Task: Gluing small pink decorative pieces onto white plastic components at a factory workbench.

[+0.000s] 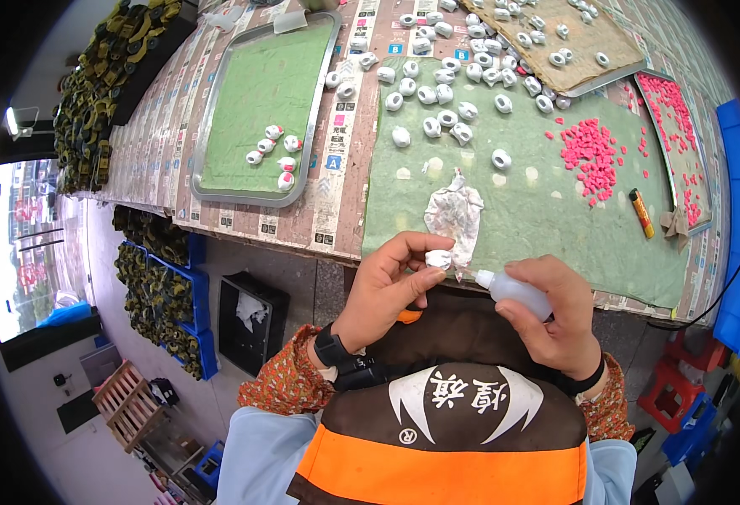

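My left hand [391, 278] pinches a small white rounded part [439, 259] between thumb and fingers, just off the table's near edge. In my right hand [555, 307] is a translucent squeeze bottle [517, 295], tilted so its white nozzle points at the part, with a small gap between. A crumpled, stained white cloth [454, 215] lies right behind the part on the green mat [505, 223]. Several similar white parts with dark openings [446, 118] are scattered farther back. To the right sits a loose pile of small pink pieces [590, 156].
At left, a metal tray [311, 109] lined with green holds several white parts with pink bits. A brown-lined tray [572, 42] stands at the back, and another tray of pink pieces [681, 151] at right. A yellow-and-red tube [642, 214] lies near it. Blue bins [206, 345] stand left below.
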Motion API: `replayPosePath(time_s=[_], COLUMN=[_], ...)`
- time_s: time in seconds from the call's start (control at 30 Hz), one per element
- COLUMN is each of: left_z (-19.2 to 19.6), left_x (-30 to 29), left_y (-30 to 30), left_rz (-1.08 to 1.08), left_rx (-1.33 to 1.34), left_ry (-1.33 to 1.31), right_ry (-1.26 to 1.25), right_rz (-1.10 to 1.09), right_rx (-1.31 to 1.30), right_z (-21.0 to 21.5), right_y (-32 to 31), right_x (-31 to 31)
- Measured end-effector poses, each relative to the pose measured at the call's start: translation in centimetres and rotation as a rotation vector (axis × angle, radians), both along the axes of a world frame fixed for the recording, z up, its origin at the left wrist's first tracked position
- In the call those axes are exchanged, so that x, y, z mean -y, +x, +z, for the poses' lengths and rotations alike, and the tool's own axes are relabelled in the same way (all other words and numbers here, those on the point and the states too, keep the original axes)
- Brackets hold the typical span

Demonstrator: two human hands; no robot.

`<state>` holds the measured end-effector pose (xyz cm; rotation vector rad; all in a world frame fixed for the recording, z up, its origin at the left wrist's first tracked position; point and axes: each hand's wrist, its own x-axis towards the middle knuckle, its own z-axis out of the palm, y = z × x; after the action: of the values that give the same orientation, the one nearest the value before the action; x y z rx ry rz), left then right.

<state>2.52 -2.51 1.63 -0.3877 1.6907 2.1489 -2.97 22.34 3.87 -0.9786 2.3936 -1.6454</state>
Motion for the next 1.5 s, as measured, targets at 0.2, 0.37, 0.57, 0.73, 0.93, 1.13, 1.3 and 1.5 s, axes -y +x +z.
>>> replayPosePath(time_s=[0.2, 0.37, 0.57, 0.73, 0.93, 1.13, 1.3, 1.5], left_z=[-0.2, -0.4, -0.3, -0.4, 0.0, -0.1, -0.3, 0.0], left_x=[-0.1, 0.2, 0.2, 0.2, 0.2, -0.2, -0.5, -0.5], left_y=[0.3, 0.4, 0.4, 0.4, 0.3, -0.2, -0.9, -1.4], left_rz=[-0.008, -0.004, 0.018, 0.009, -0.042, -0.029, 0.022, -0.009], left_rx=[-0.021, 0.037, 0.057, 0.029, -0.013, -0.109, -0.160, -0.172], left_ry=[-0.007, 0.047, 0.076, 0.083, -0.007, -0.038, -0.009, -0.022], right_ry=[0.048, -0.002, -0.014, 0.052, 0.239, 0.384, 0.482, 0.601], right_rz=[0.000, -0.030, -0.170, -0.180, -0.124, -0.201, -0.287, -0.286], right_rx=[-0.011, 0.085, 0.324, 0.349, 0.037, -0.208, -0.346, -0.385], right_z=[-0.1, 0.2, -0.4, -2.0, -3.0, -1.8, -1.6, -2.6], right_y=[0.2, 0.0, -0.3, -1.0, -2.3, -4.7, -10.4, -15.6], right_x=[-0.1, -0.9, -1.0, -0.4, -0.3, -1.0, -2.7, -1.6])
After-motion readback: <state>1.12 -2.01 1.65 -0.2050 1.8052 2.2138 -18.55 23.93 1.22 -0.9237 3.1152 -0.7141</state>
